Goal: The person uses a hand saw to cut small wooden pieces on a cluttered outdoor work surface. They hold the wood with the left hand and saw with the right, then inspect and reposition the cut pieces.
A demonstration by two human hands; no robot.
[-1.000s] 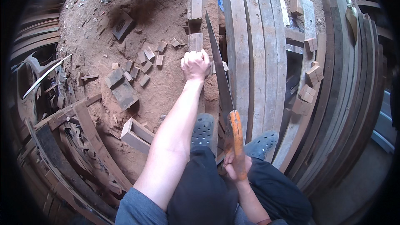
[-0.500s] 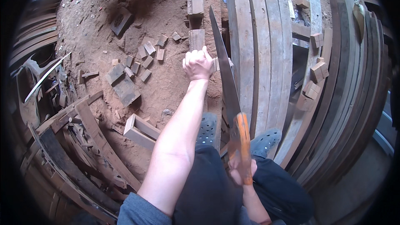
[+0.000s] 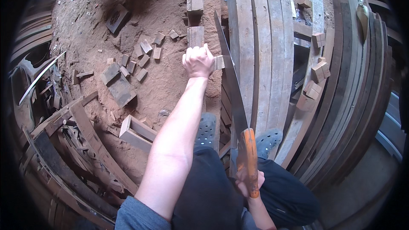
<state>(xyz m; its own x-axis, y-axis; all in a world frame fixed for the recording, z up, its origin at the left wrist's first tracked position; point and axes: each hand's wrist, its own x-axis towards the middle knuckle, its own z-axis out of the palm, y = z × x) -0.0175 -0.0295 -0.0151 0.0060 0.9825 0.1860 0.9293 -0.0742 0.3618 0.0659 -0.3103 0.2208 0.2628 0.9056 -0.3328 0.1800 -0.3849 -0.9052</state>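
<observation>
My left hand (image 3: 198, 61) is closed around a small piece of wood (image 3: 219, 62), whose end sticks out to the right beside the saw blade. A larger wood block (image 3: 196, 36) lies just beyond my knuckles. My right hand (image 3: 250, 182), low in the view, grips the orange handle of a handsaw (image 3: 232, 79). The long dark blade points away from me and crosses by the end of the held piece. Part of my right hand is hidden behind the handle.
Long grey planks (image 3: 272, 55) run away from me on the right. Several small cut blocks (image 3: 144, 61) lie on the sandy ground at left, near an open wooden frame (image 3: 137, 132). More cut blocks (image 3: 320, 71) sit on a beam at right. Scrap wood (image 3: 102, 140) piles up lower left.
The saw and my right hand have drawn slightly back toward me. My left hand keeps its hold on the wood piece. The whole view has shifted a little.
</observation>
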